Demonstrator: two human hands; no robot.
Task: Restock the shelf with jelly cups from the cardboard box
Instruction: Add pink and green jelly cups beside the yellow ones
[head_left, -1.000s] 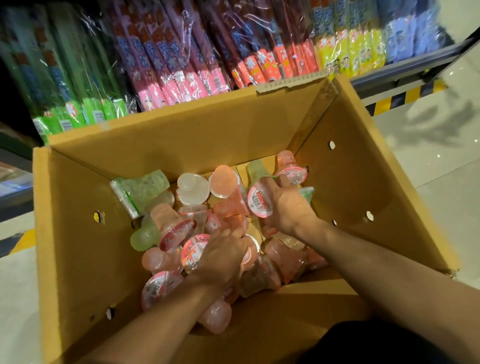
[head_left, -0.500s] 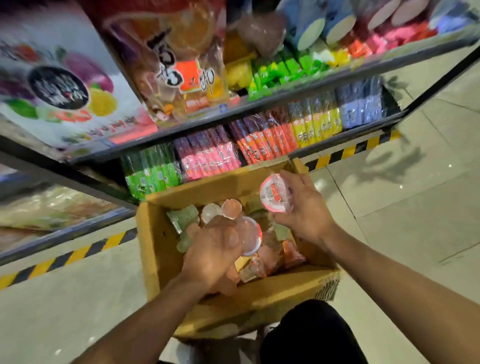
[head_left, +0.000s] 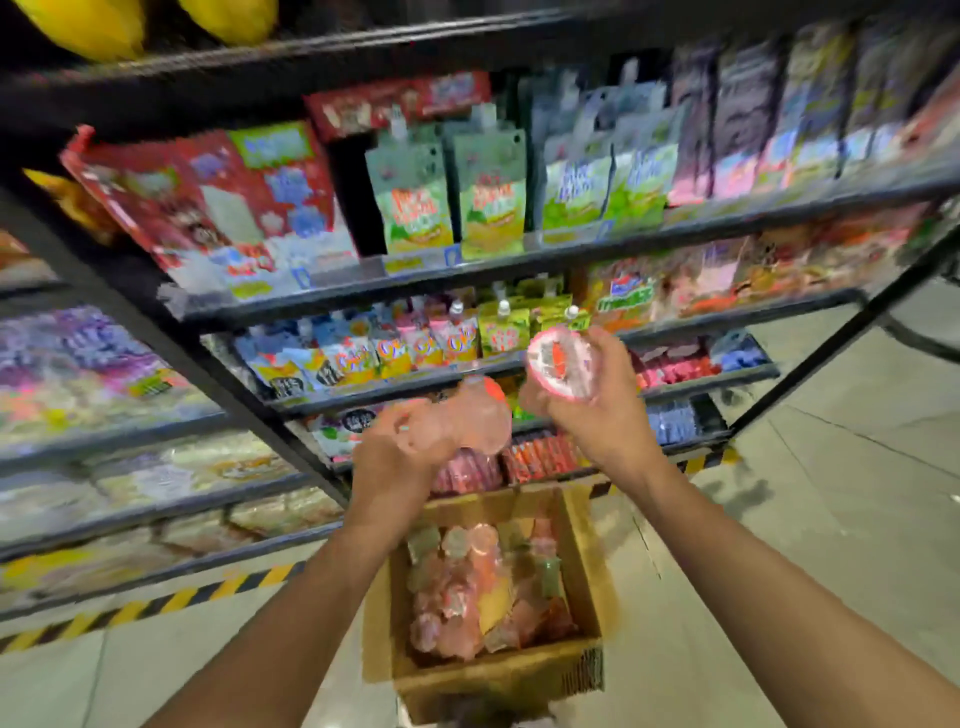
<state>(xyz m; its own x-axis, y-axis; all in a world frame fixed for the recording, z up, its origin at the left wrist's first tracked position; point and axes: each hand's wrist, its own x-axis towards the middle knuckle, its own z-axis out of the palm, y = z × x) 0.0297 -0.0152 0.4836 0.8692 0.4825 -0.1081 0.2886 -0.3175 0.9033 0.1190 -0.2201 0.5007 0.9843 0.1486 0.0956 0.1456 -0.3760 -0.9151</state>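
Transfer step. Left hand gripping pink cups; right hand gripping one cup, both raised before the shelf. Box sitting near, on the floor, part full. Next, likely: finding the jelly slot, setting cups upright.

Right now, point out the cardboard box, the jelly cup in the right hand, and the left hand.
cardboard box (head_left: 498, 675): head view, near front wall.
jelly cup (head_left: 558, 364): head view, its foil lid.
left hand (head_left: 400, 457): head view, back of the hand.
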